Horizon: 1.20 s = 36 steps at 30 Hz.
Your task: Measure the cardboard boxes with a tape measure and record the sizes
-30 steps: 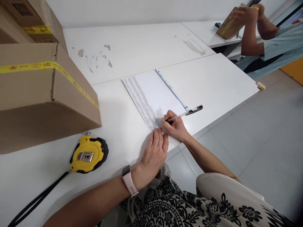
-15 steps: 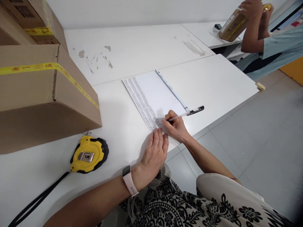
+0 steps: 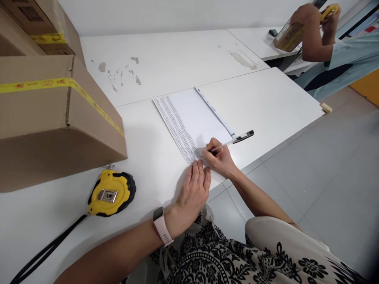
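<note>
A printed sheet of paper (image 3: 192, 118) with columns of small text lies on the white table (image 3: 266, 102). My right hand (image 3: 220, 159) is closed on a pen (image 3: 233, 141), its tip on the sheet's near corner. My left hand (image 3: 192, 193) lies flat with fingers stretched out, pressing the paper's near edge just beside the right hand. A pale watch sits on the left wrist.
A yellow tape measure (image 3: 111, 193) with a black strap lies near left. Large cardboard boxes (image 3: 50, 114) with yellow tape stand at left. At far right another person (image 3: 334, 59) handles a small box (image 3: 288, 35) over a neighbouring table. Grey floor tiles lie to the right.
My hands stay on the paper; the pen tilts slightly. The other person has turned and shifted the small box in their hands.
</note>
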{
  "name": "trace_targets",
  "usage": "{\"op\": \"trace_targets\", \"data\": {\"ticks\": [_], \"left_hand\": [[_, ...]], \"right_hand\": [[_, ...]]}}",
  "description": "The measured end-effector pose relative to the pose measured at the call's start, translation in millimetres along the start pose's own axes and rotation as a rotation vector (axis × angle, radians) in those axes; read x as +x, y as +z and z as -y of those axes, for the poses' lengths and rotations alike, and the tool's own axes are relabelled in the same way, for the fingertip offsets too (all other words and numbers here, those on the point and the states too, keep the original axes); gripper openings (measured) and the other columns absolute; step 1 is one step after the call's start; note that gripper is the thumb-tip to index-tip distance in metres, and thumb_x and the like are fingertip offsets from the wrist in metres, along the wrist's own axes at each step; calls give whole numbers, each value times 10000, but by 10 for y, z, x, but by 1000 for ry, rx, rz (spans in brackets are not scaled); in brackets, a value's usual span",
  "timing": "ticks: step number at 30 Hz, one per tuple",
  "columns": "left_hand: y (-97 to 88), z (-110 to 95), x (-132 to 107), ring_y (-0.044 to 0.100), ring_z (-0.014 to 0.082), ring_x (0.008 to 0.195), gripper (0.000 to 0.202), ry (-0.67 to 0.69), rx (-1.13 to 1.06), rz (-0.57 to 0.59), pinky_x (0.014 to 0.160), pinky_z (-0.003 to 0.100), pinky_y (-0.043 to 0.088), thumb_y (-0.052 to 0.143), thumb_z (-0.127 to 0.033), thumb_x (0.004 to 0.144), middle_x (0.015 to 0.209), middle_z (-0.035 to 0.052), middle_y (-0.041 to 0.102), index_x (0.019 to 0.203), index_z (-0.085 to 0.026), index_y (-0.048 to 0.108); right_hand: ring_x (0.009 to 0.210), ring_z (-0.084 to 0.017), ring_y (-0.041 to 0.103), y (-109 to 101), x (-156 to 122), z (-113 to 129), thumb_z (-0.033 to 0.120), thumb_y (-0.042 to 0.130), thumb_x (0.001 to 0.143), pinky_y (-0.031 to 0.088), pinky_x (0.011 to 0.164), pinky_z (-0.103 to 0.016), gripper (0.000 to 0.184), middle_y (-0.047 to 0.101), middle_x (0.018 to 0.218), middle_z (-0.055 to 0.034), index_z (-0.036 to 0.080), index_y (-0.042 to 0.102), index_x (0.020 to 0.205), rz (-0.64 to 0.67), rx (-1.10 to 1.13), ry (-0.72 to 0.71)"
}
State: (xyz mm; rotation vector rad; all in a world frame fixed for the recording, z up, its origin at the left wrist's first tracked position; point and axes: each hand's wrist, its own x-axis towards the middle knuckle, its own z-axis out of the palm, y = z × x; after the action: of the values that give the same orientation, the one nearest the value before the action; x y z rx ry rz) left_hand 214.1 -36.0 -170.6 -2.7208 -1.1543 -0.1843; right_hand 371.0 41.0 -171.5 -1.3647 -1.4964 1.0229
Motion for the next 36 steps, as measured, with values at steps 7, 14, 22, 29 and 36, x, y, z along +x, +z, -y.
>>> {"op": "trace_targets", "data": {"ticks": [7, 14, 22, 29, 36], "left_hand": [[27, -7, -4, 499, 382, 1369, 544, -3, -11, -4, 1138, 480, 420, 500, -162, 932, 1462, 314, 502, 1440, 32, 485], [-17, 7, -2, 494, 381, 1372, 544, 4, -24, 9, 1145, 477, 414, 502, -163, 938, 1465, 316, 498, 1443, 36, 480], [-23, 9, 1, 485, 383, 1378, 554, 8, -27, 13, 1149, 479, 408, 502, -170, 940, 1472, 319, 488, 1452, 40, 465], [23, -10, -2, 496, 375, 1370, 535, -9, -24, -7, 1136, 476, 416, 497, -161, 936, 1464, 306, 505, 1437, 27, 489], [79, -25, -11, 474, 375, 1382, 558, -19, -54, -18, 1152, 494, 388, 497, -137, 919, 1475, 314, 488, 1445, 45, 469]], "right_hand": [[540, -97, 307, -2, -1, 9, 201, 635, 819, 256, 506, -275, 235, 382, 595, 62, 226, 431, 704, -14, -5, 20], [539, -97, 304, 0, -2, 5, 196, 625, 823, 254, 508, -273, 235, 375, 589, 65, 228, 424, 706, -18, -11, 5], [544, -98, 302, -5, 4, -2, 195, 620, 820, 252, 515, -276, 237, 366, 591, 67, 226, 417, 701, -48, -15, -3], [544, -100, 306, -5, 3, -2, 198, 622, 818, 254, 512, -275, 229, 368, 594, 64, 227, 425, 706, -40, -13, 11], [544, -104, 312, -7, 7, 7, 205, 634, 808, 256, 513, -281, 232, 379, 589, 60, 230, 429, 702, -54, -26, 19]]}}
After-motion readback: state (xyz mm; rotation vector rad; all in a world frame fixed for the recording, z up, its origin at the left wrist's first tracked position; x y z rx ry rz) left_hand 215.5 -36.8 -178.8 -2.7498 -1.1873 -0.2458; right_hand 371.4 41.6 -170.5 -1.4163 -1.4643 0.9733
